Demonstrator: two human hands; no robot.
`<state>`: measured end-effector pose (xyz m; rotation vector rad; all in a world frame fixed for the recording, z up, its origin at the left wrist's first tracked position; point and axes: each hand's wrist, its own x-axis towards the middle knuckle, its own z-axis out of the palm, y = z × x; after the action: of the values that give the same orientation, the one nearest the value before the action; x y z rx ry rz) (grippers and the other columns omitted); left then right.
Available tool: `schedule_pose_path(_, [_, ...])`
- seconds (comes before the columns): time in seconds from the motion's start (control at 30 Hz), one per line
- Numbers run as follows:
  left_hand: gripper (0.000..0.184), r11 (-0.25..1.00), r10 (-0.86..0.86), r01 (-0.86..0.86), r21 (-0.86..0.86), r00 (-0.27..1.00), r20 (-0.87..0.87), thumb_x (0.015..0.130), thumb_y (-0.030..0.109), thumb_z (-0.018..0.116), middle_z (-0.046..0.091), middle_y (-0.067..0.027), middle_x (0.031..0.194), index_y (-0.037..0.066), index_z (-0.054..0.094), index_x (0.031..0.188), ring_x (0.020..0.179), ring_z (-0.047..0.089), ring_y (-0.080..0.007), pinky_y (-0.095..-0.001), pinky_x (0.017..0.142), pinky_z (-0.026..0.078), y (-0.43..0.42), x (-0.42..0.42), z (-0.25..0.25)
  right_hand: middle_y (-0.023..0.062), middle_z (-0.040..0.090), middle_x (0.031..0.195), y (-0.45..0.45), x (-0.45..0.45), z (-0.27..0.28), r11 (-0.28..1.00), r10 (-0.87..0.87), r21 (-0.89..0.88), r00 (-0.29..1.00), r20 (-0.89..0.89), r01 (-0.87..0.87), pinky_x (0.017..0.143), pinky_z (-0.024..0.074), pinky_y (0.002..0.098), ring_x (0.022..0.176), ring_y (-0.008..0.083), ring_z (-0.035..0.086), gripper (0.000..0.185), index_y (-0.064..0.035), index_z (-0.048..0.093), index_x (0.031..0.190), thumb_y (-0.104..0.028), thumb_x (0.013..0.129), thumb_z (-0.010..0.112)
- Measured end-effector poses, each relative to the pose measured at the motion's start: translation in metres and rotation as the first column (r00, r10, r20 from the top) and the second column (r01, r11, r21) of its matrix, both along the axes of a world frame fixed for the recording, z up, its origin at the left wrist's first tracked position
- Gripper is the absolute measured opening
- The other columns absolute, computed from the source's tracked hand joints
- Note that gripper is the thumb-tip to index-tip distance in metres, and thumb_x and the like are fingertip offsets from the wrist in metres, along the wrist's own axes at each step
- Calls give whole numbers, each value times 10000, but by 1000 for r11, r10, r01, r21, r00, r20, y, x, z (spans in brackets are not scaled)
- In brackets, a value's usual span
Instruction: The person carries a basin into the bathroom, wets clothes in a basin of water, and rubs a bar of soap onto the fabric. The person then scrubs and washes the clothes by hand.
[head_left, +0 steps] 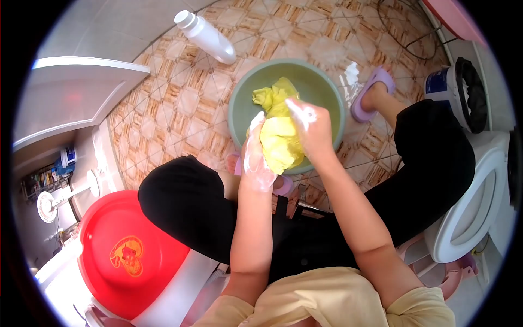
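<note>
A wet yellow cloth (pixel 280 143) is bunched between my two hands above a green basin (pixel 238 122) on the tiled floor. Foam covers my left hand (pixel 256 158), which grips the cloth along its left side. My right hand (pixel 311 124), with suds on its back, is closed on the cloth's right side. The far end of the cloth hangs into the basin. Just beyond the basin, at its upper left, stands a white bottle (pixel 210 41) with a white cap.
A red basin (pixel 163 278) is at the lower left, near a white fan (pixel 48 207). On the right are a toilet (pixel 485 191) and a bucket (pixel 442 87) with a black liner. White scraps (pixel 351 79) lie beside my purple slipper (pixel 359 106). A white door (pixel 81 98) juts in from the left.
</note>
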<state>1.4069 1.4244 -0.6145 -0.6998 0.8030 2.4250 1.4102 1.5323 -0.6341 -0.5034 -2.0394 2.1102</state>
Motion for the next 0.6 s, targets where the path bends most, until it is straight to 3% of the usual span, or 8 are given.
schedule_pose_path(0.13, [299,844,17,195,499,921,-389,954,255,464,586,-61,1035,39,499,1158,942,587,-169,-287,820,494,-11,9,-38,114,559,555,-35,18,24,779,279,626,889,-362,10,460,413,372,494,304,547,268,-65,609,617,-256,803,640])
schedule_pose_path(0.23, [289,999,15,-12,-35,995,96,953,272,467,581,-36,972,66,510,1152,885,581,-143,-277,766,492,11,17,-17,108,536,530,-14,-2,-15,857,77,514,995,-62,-34,451,419,377,473,286,544,287,-88,583,583,-275,794,638])
schedule_pose_path(0.3, [306,999,-8,12,-40,996,86,959,296,449,587,-36,957,78,515,1164,879,581,-143,-270,753,489,4,15,-45,105,533,525,-18,6,-12,846,103,516,991,88,-134,465,420,365,478,267,553,249,-90,617,612,-274,771,671])
schedule_pose_path(0.37, [309,704,-16,339,624,886,-463,966,295,422,579,-58,1049,90,503,1182,936,585,-162,-302,815,493,-20,10,-101,118,557,555,-41,29,24,719,299,693,926,-229,-60,472,434,367,482,279,556,282,-58,607,627,-263,821,615])
schedule_pose_path(0.4, [315,678,-53,273,682,944,-325,972,291,398,590,-92,1072,74,511,1170,988,590,-210,-313,875,480,-16,5,-77,119,573,568,-41,32,27,695,393,708,891,-228,-126,493,452,355,507,304,561,256,-42,637,694,-247,842,594])
schedule_pose_path(0.43, [315,679,-53,273,682,944,-325,972,291,398,590,-92,1072,74,511,1170,988,590,-210,-313,875,480,-7,6,-48,119,573,568,-37,27,20,696,393,707,891,-228,-126,493,452,355,507,304,561,256,-42,637,694,-247,842,594])
schedule_pose_path(0.5, [353,1000,24,-24,-4,999,40,961,354,407,612,-105,1019,88,514,1169,936,615,-228,-333,850,498,8,14,-4,82,601,581,-15,4,-7,738,186,670,979,-84,-83,491,459,369,514,301,584,279,-81,645,679,-281,860,570])
schedule_pose_path(0.6, [391,999,-10,7,35,996,83,969,370,388,601,-104,1073,74,485,1205,969,607,-229,-354,841,509,1,3,4,113,635,674,7,-5,-19,929,144,343,989,19,-142,564,468,336,622,261,626,199,-28,673,822,-214,847,607])
